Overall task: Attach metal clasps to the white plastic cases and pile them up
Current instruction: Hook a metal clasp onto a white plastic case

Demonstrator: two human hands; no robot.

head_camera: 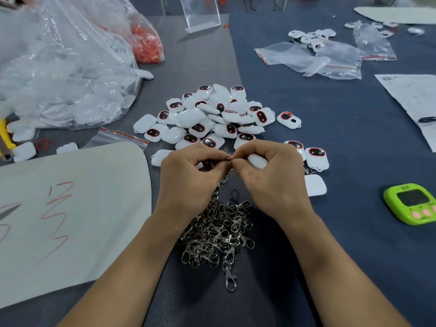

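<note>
White plastic case (pixel 257 161) lies gripped in the curled right hand (pixel 271 178), just in front of the pile of cases (pixel 212 116). We see the left hand (pixel 188 178) pinching a metal clasp (pixel 228 158) against it, fingertips of both hands meeting. Loose clasps (pixel 217 232) lie heaped between the wrists, and a green timer (pixel 411 202) sits well to the right.

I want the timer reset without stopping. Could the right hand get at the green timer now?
Probably, once freed: nothing tall lies between the right hand and the timer, but it grips a case against the clasp the left hand pinches.
</note>
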